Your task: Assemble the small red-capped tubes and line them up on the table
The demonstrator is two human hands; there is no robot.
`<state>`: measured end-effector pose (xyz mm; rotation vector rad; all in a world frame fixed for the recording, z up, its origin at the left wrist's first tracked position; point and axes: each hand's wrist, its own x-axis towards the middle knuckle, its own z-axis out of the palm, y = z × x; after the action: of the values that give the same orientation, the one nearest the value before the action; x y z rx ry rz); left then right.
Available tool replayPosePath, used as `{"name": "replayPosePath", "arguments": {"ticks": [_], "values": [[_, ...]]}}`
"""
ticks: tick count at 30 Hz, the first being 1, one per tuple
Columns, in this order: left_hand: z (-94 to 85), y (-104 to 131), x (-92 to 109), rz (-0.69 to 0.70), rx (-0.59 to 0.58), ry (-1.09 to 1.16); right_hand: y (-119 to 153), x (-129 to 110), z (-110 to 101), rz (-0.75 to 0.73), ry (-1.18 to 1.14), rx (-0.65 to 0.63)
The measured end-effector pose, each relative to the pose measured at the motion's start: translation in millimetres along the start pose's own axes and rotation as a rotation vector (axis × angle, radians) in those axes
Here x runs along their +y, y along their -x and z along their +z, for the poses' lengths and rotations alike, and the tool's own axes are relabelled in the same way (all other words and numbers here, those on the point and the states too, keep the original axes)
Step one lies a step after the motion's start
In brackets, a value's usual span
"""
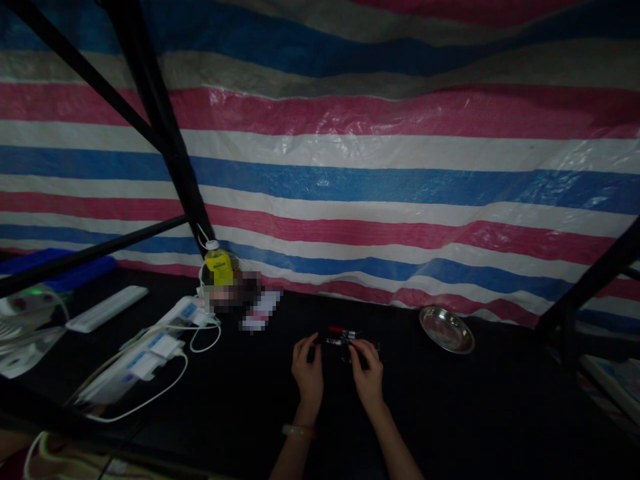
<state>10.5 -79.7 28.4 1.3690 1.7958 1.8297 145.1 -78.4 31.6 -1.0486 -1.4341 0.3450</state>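
Note:
Several small red and black marker-like pens lie close together on the black table (450, 413), ahead of my hands. One is a red and black pen (342, 331); just nearer is a black pen (335, 342) with pale lettering. My right hand (369, 377) has thumb and forefinger closed at the right end of the black pen, and its fingers partly cover the pens behind. To the left, my left hand (307, 373) has its fingers bent toward the thumb, with a small dark piece at the tips that is too dim to name. A pale bangle (299, 431) circles my left wrist.
A shallow round metal dish (447, 330) sits at the back right. Power strips (143, 363) with white cables spread over the left side, near a yellow bottle (219, 263). Black frame posts (165, 140) and a striped sheet (350, 153) enclose the table.

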Motion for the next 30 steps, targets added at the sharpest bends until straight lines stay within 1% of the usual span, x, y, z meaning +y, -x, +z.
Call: {"name": "replayPosePath", "arguments": {"ticks": [6, 14, 18, 22, 27, 30], "values": [[-1.0, -1.7, 0.9, -0.021, 0.052, 0.002, -0.6, -0.8, -0.3, -0.005, 0.018, 0.005], [-1.3, -1.9, 1.5, -0.011, 0.08, -0.02, 0.1, -1.0, -0.5, -0.017, 0.036, -0.028], [-1.0, -1.0, -1.5, 0.001, 0.074, -0.023, 0.7, -0.3, 0.4, -0.031, 0.059, -0.056], [1.2, 0.8, -4.9, 0.032, 0.016, -0.037, 1.4, 1.6, 1.2, -0.038, 0.065, -0.076], [5.1, 2.5, -2.4, 0.089, -0.103, 0.007, 2.1, 1.0, -0.2, -0.053, 0.029, -0.071], [7.5, 3.4, -0.3, 0.11, -0.187, 0.036, 3.4, -2.2, -0.5, -0.095, 0.038, -0.101]]}}
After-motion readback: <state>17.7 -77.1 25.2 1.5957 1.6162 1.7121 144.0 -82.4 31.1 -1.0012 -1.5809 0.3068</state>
